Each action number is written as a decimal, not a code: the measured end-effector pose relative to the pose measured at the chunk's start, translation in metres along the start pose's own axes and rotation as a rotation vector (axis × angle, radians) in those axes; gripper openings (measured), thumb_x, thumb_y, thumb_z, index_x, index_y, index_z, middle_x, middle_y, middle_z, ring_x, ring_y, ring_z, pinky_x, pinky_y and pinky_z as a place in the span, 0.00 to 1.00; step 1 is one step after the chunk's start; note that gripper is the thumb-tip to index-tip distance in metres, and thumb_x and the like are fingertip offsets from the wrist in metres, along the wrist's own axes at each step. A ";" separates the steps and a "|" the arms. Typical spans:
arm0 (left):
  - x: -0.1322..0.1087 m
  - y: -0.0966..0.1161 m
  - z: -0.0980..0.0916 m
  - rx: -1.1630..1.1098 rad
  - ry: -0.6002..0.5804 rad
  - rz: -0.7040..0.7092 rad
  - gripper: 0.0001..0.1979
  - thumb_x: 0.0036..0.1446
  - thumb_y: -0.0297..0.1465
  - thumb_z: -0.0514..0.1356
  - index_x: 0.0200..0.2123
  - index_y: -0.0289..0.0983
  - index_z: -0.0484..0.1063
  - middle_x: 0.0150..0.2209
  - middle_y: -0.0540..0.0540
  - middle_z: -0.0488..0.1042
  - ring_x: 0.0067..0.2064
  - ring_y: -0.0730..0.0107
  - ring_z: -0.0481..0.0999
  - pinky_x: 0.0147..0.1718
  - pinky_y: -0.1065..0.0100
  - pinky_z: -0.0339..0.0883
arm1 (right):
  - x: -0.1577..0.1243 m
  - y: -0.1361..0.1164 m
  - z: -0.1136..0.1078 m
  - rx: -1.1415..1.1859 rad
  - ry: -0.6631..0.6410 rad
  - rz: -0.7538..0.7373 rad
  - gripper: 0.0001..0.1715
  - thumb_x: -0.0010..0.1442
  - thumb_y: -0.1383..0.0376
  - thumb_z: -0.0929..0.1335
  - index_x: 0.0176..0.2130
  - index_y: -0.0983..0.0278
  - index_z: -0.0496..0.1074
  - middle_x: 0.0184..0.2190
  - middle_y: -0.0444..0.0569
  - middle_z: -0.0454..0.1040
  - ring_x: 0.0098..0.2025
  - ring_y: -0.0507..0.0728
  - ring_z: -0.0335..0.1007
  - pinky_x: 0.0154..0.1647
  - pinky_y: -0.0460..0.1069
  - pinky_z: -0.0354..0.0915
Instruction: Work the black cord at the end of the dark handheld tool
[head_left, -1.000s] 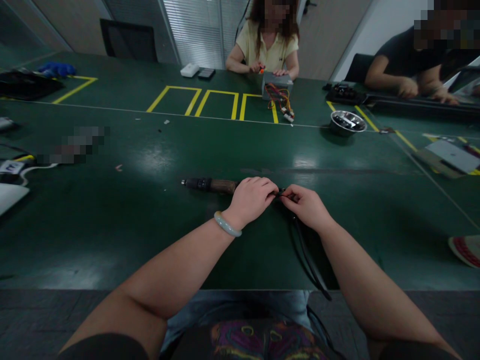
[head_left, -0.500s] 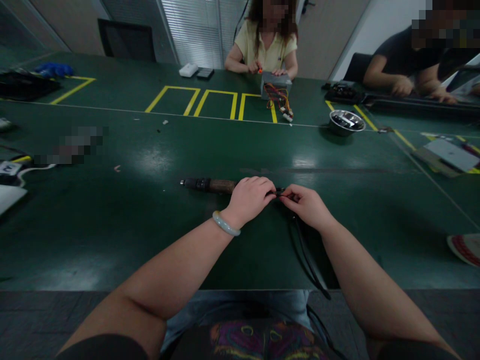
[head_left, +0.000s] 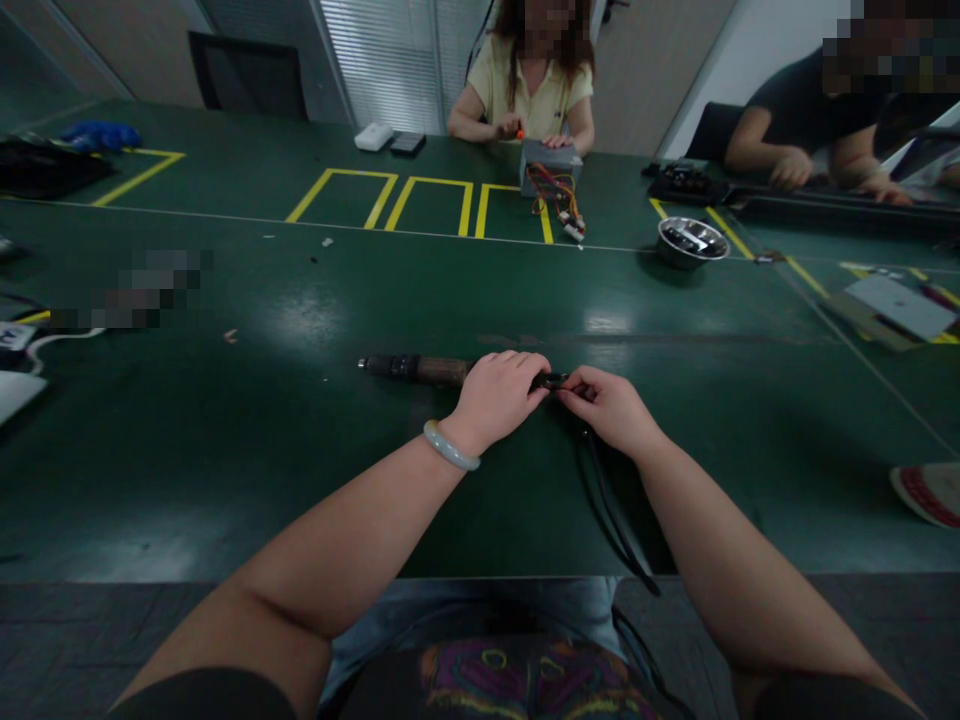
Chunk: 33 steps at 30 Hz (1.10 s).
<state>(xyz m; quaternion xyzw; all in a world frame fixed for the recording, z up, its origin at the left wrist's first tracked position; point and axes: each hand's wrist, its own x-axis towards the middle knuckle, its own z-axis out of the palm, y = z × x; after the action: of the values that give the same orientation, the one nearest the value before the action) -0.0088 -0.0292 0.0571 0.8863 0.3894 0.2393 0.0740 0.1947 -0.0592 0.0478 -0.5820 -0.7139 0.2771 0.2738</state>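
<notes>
Power screwdriver [head_left: 442, 372] lies on a glossy green bench [head_left: 262, 450]. Beyond it, yellow tape outlines [head_left: 398, 205] mark the surface; past those, a co-worker [head_left: 529, 95] in a yellow shirt sits at a metal box [head_left: 557, 156] with coloured wires [head_left: 568, 211]. Metal bowl [head_left: 681, 261]: beyond the screwdriver, rightward. Black chair [head_left: 247, 75]: far back, leftward of it.

Left hand [head_left: 501, 396]: palm down, grip wrapped over the screwdriver's rear half. Right hand [head_left: 609, 410]: fingers bent, grip pinching a small dark part [head_left: 556, 382] at its tail; cannot tell which part.

Long axis runs left-right, roughly parallel to the bench's near edge; metal tip [head_left: 363, 364] points left. Black cord [head_left: 611, 515] hangs nearward of the tail.
</notes>
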 end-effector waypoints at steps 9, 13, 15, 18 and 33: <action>0.000 0.000 -0.001 -0.013 -0.014 0.010 0.06 0.62 0.30 0.57 0.43 0.39 0.70 0.44 0.47 0.74 0.46 0.63 0.72 0.46 0.61 0.63 | 0.000 0.002 0.001 0.027 0.002 0.014 0.10 0.59 0.57 0.67 0.32 0.61 0.72 0.23 0.42 0.70 0.23 0.51 0.61 0.23 0.46 0.55; 0.000 0.000 0.000 0.006 -0.013 0.002 0.06 0.62 0.32 0.58 0.42 0.39 0.69 0.43 0.48 0.74 0.46 0.63 0.71 0.46 0.61 0.63 | 0.001 0.002 0.001 0.016 0.002 0.013 0.10 0.59 0.58 0.67 0.33 0.61 0.72 0.23 0.42 0.70 0.23 0.51 0.61 0.24 0.46 0.55; 0.000 0.000 0.000 0.011 -0.018 0.010 0.05 0.62 0.31 0.57 0.41 0.40 0.70 0.43 0.48 0.74 0.46 0.63 0.71 0.46 0.61 0.62 | 0.001 0.002 0.001 0.008 0.003 0.006 0.09 0.59 0.58 0.68 0.33 0.61 0.73 0.24 0.42 0.71 0.24 0.51 0.62 0.25 0.46 0.56; 0.000 0.000 0.000 0.004 -0.018 0.018 0.05 0.63 0.30 0.56 0.41 0.40 0.70 0.43 0.48 0.74 0.46 0.63 0.71 0.45 0.61 0.62 | 0.001 0.001 0.001 0.017 0.001 0.008 0.09 0.59 0.59 0.67 0.33 0.61 0.72 0.24 0.42 0.71 0.24 0.50 0.61 0.25 0.46 0.56; 0.000 0.000 -0.001 0.011 -0.031 0.027 0.06 0.63 0.31 0.55 0.40 0.40 0.71 0.42 0.47 0.74 0.45 0.63 0.71 0.44 0.61 0.62 | 0.000 0.002 0.001 0.004 0.007 0.014 0.11 0.60 0.56 0.67 0.34 0.61 0.73 0.24 0.42 0.71 0.24 0.51 0.62 0.24 0.47 0.56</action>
<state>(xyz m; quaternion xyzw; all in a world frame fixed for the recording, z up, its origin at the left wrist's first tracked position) -0.0097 -0.0291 0.0583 0.8956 0.3775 0.2244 0.0719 0.1947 -0.0587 0.0457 -0.5871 -0.7085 0.2784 0.2754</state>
